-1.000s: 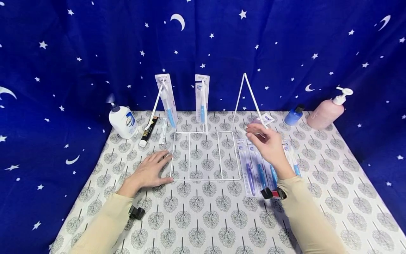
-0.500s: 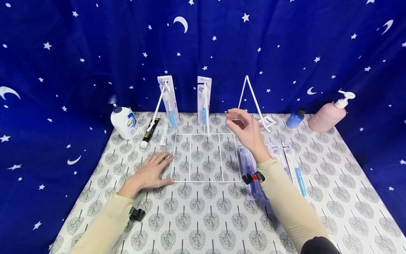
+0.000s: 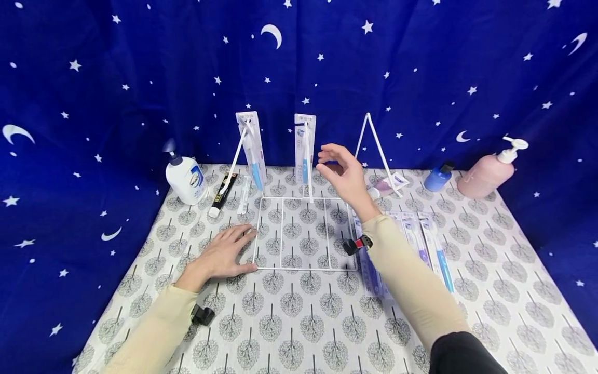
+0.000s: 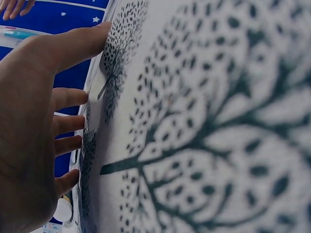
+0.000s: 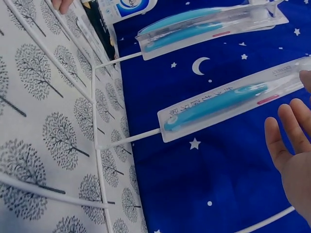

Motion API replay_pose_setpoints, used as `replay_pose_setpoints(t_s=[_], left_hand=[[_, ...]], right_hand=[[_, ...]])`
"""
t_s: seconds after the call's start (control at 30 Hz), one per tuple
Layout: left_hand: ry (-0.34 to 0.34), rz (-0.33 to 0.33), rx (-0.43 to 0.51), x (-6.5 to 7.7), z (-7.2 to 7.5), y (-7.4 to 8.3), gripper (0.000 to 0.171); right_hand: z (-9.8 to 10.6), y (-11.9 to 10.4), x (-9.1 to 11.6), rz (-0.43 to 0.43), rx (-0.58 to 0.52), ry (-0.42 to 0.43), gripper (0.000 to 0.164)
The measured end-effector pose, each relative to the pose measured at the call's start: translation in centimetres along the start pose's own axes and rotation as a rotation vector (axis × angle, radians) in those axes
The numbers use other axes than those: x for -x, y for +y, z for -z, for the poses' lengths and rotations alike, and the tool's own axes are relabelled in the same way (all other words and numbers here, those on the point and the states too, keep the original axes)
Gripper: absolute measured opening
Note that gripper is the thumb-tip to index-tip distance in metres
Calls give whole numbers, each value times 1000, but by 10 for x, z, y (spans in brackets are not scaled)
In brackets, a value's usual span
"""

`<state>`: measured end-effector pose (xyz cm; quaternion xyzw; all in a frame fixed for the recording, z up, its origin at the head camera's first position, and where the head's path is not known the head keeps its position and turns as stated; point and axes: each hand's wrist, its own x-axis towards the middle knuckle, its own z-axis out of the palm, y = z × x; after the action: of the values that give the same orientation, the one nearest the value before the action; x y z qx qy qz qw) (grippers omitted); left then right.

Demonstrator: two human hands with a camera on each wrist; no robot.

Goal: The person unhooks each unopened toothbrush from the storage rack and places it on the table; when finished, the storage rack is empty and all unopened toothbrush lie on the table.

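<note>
"What had just changed?"

"The right hand (image 3: 344, 174) had swung leftward, away from the bare hook (image 3: 382, 150) and over to the middle packaged toothbrush (image 3: 300, 150). That packet hung just left of the fingertips."

"Did it have hold of the packet?"

"Nothing showed in its grasp. The fingers were loosely bent, with a wide gap to the thumb. Whether a fingertip touched the packet, I couldn't tell."

"And the left?"

"The left hand (image 3: 221, 254) had stayed put on the bench (image 3: 280, 337), fingers spread and gripping nothing, its thumb tip at the near left corner of the white wire rack (image 3: 303, 269)."

"So what did the shift mean for the work?"

"My reading was that attention had passed from the bare hook to the middle packet, while the left hand looked placed to steady the rack. Nothing had been hung or taken down meanwhile: the left packaged toothbrush (image 3: 256, 161) hung beyond the left hand, as before."

"Any others?"

"Yes, loose toothbrush packets (image 3: 439, 254) lay beneath and right of the right forearm, some partly hidden by it."
</note>
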<state>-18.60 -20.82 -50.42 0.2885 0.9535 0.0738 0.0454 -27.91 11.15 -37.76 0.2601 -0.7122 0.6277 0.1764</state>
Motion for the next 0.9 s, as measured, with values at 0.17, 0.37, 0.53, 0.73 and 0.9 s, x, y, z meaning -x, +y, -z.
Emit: replay_pose_setpoints(t_s=[0.17,0.37,0.53,0.73,0.9], left_hand=[[1,2,-1,1,-1,0,89],[11,-3,12,1,-2,1,89],[8,-11,4,0,-3,0,89],[-2,2,-2,-1,-1,-1,89],[-5,1,-2,0,0,0,89]], right_hand=[[-9,4,-9,-16,16,1,41],[-19,8,-15,-39,41,9,39],[-24,12,-18,-66,69,27,39],[-28,14,-19,-72,97,27,37],[-30,14,-17,-51,89,19,35]])
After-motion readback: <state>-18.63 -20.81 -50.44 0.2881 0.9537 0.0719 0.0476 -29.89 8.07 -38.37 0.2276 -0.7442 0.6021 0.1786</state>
